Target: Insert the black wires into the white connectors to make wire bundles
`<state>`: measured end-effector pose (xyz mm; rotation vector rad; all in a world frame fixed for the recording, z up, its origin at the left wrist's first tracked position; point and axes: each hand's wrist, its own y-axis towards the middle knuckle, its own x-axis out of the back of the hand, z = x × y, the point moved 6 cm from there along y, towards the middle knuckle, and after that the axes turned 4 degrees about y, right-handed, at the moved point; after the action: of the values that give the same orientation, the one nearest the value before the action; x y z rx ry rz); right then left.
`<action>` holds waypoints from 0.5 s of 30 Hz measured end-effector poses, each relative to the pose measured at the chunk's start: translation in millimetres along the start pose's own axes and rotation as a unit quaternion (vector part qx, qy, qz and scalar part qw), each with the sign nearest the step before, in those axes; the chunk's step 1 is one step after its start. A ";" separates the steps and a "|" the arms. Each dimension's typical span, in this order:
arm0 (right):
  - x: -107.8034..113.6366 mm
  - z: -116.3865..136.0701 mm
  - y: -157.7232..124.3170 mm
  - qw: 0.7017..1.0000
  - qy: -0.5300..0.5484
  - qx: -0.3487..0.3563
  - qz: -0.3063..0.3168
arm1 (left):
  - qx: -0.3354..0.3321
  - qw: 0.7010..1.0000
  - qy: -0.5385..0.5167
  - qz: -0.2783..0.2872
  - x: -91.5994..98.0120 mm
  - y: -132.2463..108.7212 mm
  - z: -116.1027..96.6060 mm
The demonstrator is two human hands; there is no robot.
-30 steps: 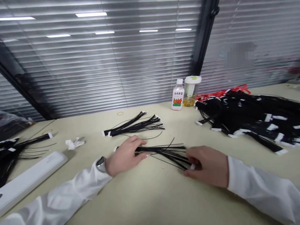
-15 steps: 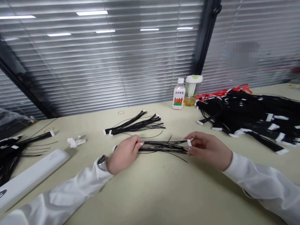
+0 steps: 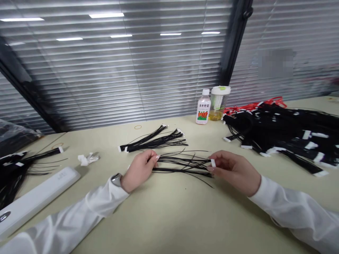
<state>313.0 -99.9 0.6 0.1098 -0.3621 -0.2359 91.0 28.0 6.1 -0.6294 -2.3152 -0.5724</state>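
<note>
The person's left hand pinched black wires; the right hand was closed on a partly hidden white connector, probably attached to them.

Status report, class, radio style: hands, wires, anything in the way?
Left hand pinching black wires. Right hand pinching white end piece. Two other bundles lie just beyond, not between the hands.

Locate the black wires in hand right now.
In the head view, the black wires run between the left hand and the right hand, just right of centre.
</note>
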 end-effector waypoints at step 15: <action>-2.0 12.5 -5.7 0.999 0.037 0.033 0.010 | 0.052 0.990 -0.117 -0.061 10.9 5.1 9.3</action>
<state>305.6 -105.8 10.7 0.1803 -0.2983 -0.1999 82.2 40.1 8.4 -0.5325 -2.6003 -0.4495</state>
